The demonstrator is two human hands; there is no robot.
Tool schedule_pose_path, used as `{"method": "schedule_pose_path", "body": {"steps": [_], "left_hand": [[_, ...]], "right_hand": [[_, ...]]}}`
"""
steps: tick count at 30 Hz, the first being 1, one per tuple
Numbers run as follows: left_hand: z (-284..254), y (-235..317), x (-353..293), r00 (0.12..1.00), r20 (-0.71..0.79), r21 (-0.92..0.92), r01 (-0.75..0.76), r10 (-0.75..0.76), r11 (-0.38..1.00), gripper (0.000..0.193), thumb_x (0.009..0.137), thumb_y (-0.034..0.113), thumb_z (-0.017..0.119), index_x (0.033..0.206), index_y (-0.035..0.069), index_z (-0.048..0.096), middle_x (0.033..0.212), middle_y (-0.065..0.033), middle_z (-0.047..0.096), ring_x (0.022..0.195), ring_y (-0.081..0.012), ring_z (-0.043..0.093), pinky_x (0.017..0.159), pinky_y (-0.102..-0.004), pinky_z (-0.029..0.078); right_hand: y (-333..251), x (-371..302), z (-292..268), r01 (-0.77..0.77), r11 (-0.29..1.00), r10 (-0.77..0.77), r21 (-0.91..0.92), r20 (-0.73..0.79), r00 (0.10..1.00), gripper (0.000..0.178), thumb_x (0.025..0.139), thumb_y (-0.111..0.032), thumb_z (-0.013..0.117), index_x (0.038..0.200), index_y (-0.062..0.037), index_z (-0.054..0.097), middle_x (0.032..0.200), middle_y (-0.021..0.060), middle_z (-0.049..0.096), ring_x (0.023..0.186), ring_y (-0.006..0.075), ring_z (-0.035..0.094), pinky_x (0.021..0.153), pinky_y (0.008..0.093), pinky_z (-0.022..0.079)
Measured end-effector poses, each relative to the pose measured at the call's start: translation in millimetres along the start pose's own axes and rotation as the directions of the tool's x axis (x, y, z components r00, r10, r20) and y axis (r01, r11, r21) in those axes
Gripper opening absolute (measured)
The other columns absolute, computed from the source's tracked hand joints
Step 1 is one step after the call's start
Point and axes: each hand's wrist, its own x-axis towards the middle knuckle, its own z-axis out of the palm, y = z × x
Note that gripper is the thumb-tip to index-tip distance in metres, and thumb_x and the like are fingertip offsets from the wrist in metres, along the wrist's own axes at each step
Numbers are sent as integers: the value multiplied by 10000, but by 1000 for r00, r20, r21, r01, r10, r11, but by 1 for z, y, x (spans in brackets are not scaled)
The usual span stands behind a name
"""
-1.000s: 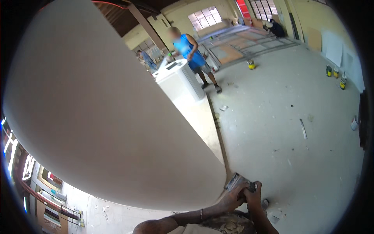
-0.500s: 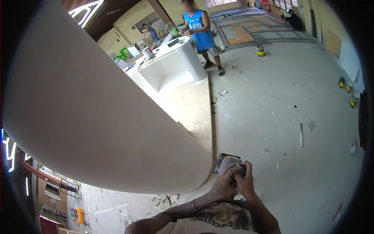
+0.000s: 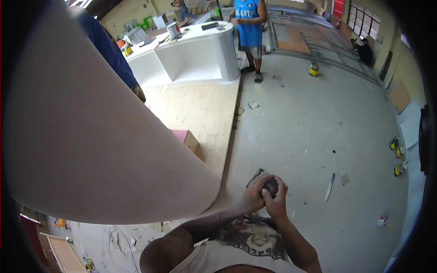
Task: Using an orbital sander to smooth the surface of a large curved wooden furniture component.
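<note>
In front of my body I hold a dark sander (image 3: 271,185) with a flat rectangular pad at its far end. My left hand (image 3: 255,194) wraps around its left side, fingers closed. From the right, my right hand (image 3: 276,200) grips the rounded dark end, with the thumb bent across it. Both hands hide much of the tool's body. Just left of it rises a large, smooth off-white curved panel (image 3: 104,145). The sander is apart from the panel's lower right edge.
Beyond the panel lie a plywood platform (image 3: 195,102) and a white counter (image 3: 186,59). A person in a blue jersey (image 3: 248,22) stands beside the counter; another person's dark blue clothing (image 3: 109,50) shows behind the panel. Cans (image 3: 314,69) and a pale strip (image 3: 330,187) are on the floor.
The view has shifted, and the panel's edge now sits farther left. My hands have turned the sander so its dark rounded end shows more. Blue clothing and a pink-topped box have come into sight.
</note>
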Motion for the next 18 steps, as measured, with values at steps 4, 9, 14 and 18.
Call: {"method": "schedule_pose_path", "body": {"steps": [4, 9, 14, 18], "left_hand": [[-6, -6, 29, 1000, 20, 47, 17, -18, 999, 756, 775, 68, 723, 1438, 73, 360, 1394, -215, 429, 1269, -419, 492, 1028, -462, 457], [-7, -8, 67, 979, -29, 67, 204, -203, 977, 838, 767, 85, 729, 1479, 67, 288, 1376, -237, 399, 1249, -443, 491, 1021, -466, 459], [-10, -41, 95, 932, -239, 222, 324, -271, 920, 855, 738, 141, 776, 1449, 55, 309, 1351, -244, 427, 1228, -408, 525, 1001, -435, 466], [-10, -64, 111, 797, -441, 121, 509, -413, 852, 879, 712, 197, 816, 1407, -4, 317, 1250, -233, 535, 1144, -355, 595, 962, -400, 497]], "right_hand": [[-8, 24, 2, 38, 997, -39, 70, 11, 999, 659, 820, -61, 670, 1409, -32, 376, 1349, 200, 367, 1277, 329, 402, 1082, 417, 383], [9, 71, -5, 103, 981, -120, 164, 99, 988, 632, 812, -57, 676, 1383, -30, 407, 1362, 191, 377, 1291, 312, 406, 1086, 402, 373], [25, 129, 8, 6, 949, -108, 315, 309, 945, 482, 818, -73, 685, 1269, -51, 516, 1386, 211, 398, 1341, 342, 386, 1093, 398, 363], [32, 188, 9, -82, 933, -155, 350, 596, 788, 497, 840, -56, 681, 1301, -64, 498, 1434, 177, 370, 1350, 294, 389, 1047, 379, 422]]}}
